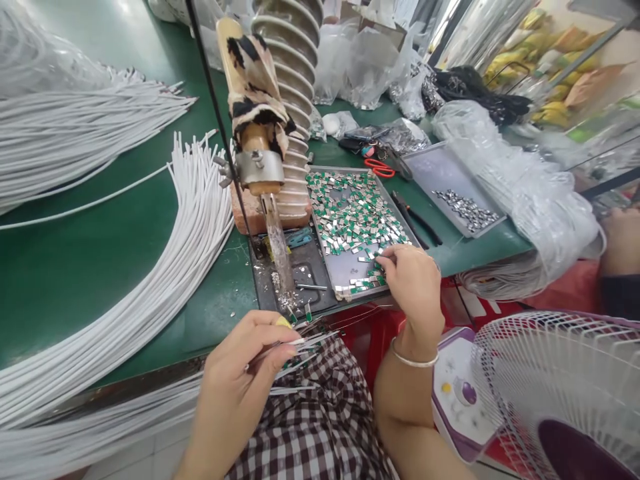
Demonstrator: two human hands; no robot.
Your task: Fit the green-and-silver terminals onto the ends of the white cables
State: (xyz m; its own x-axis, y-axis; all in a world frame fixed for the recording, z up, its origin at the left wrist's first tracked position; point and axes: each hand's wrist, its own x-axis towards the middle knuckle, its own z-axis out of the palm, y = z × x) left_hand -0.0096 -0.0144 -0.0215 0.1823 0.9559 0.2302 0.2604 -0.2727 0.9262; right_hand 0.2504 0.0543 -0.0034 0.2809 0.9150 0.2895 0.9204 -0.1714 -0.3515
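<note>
My left hand (250, 367) is closed in a pinch on a white cable (296, 342), just in front of the table edge. Beside its fingertips are more cable ends, some with small green boards. My right hand (415, 283) reaches over the near right of a shallow tray (345, 267), thumb and finger pinched at a small green-and-silver connector board, mostly hidden by the fingertips. Many loose connector boards (350, 207) cover the tray, with several lined up along its near edge. Left of the tray, a soldering iron (277, 247) points down, clamped to a cloth-wrapped handle.
A ribbed hose (293, 87) stands behind the iron, near a brick (243, 210). White cable bundles (165, 267) lie left. Pliers (417, 223), red-handled scissors (380, 168) and a tray of metal parts (457, 180) lie right. A fan (560, 393) stands front right; another person's arm (623, 243) shows at the edge.
</note>
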